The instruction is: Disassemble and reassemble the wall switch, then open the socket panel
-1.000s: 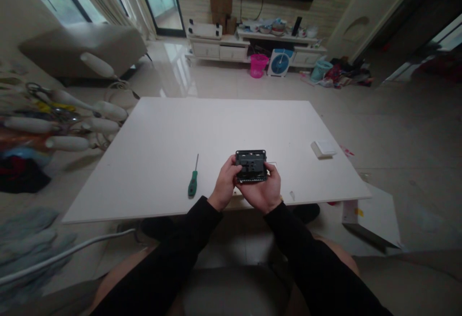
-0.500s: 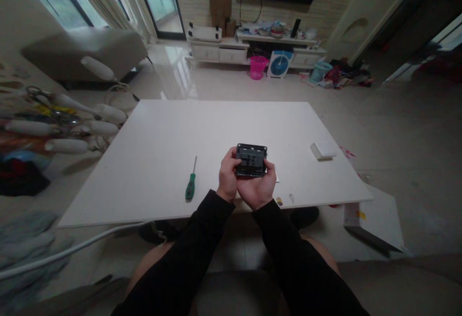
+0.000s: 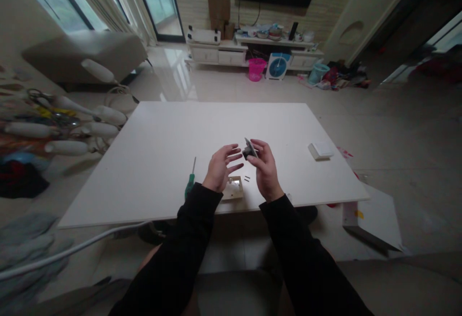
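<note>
My right hand (image 3: 266,169) grips a dark, flat panel-like part (image 3: 249,150), turned nearly edge-on above the white table (image 3: 173,128). Left of the part is my left hand (image 3: 219,166), its fingers spread and nothing in it. Below the hands lies a shallow open tan box (image 3: 234,188) near the front edge, partly covered by my left hand. Two small dark screws (image 3: 247,179) lie on the table just right of the box. A green-handled screwdriver (image 3: 190,182) rests to the left, its handle end hidden by my sleeve.
A small white box (image 3: 321,151) sits at the table's right side. White rounded frame parts (image 3: 101,128) stand by the left edge. On the floor at the right is a large white box (image 3: 373,217).
My left hand has let go of the dark part and moved left. My right hand has tilted the part nearly edge-on. The tan box and the screws now show below.
</note>
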The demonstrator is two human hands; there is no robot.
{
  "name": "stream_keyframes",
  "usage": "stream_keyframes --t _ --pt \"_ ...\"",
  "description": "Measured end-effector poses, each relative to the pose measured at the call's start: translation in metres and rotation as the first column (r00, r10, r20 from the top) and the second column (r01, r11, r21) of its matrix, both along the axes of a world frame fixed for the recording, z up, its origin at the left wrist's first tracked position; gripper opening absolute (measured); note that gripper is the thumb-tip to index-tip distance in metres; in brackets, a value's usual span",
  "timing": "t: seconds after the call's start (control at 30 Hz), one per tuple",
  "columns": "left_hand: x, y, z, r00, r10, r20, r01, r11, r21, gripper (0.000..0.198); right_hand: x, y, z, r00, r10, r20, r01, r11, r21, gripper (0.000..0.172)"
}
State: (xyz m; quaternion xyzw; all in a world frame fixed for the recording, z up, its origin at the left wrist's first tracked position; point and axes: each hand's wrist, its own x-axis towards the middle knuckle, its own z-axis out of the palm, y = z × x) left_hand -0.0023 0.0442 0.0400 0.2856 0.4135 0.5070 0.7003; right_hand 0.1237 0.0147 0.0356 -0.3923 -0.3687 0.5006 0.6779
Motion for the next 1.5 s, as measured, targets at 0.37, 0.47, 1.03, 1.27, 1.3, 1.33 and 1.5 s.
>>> stream_keyframes --t 0.37,0.47,1.03,1.27,1.3,1.33,1.5 --pt "-0.012 0.004 -0.003 0.988 -0.14 -0.062 0.144 0.988 0.059 0.037 0.021 -0.004 0.005 0.865 -0.098 0.493 0.035 0.99 0.136 0.064" --pt "-0.015 0.003 -0.004 0.992 -0.11 -0.058 0.114 0.991 0.071 0.034 0.027 0.002 -0.009 0.918 -0.106 0.382 0.126 0.992 -0.027 0.041" --pt "-0.029 0.006 -0.045 0.927 -0.108 -0.359 0.168 0.976 0.14 0.013 0.033 0.005 -0.036 0.917 0.006 0.399 0.067 0.983 -0.169 0.019" --pt "-0.048 0.005 -0.057 0.636 -0.113 -0.764 0.364 0.916 0.167 0.019 0.039 0.006 -0.035 0.919 -0.085 0.385 0.155 0.976 -0.155 0.015" --pt "-0.052 0.005 -0.062 0.503 -0.079 -0.861 0.445 0.877 0.18 0.021 0.041 0.007 -0.037 0.918 -0.107 0.383 0.177 0.972 -0.153 0.015" --pt "-0.057 0.004 -0.068 0.364 -0.06 -0.929 0.531 0.833 0.154 0.02 0.044 0.008 -0.039 0.917 -0.125 0.378 0.195 0.969 -0.152 0.015" --pt "-0.067 -0.007 -0.093 -0.006 -0.127 -0.992 0.726 0.682 -0.092 0.032 0.057 0.016 -0.052 0.89 -0.246 0.383 0.314 0.941 -0.125 0.016"
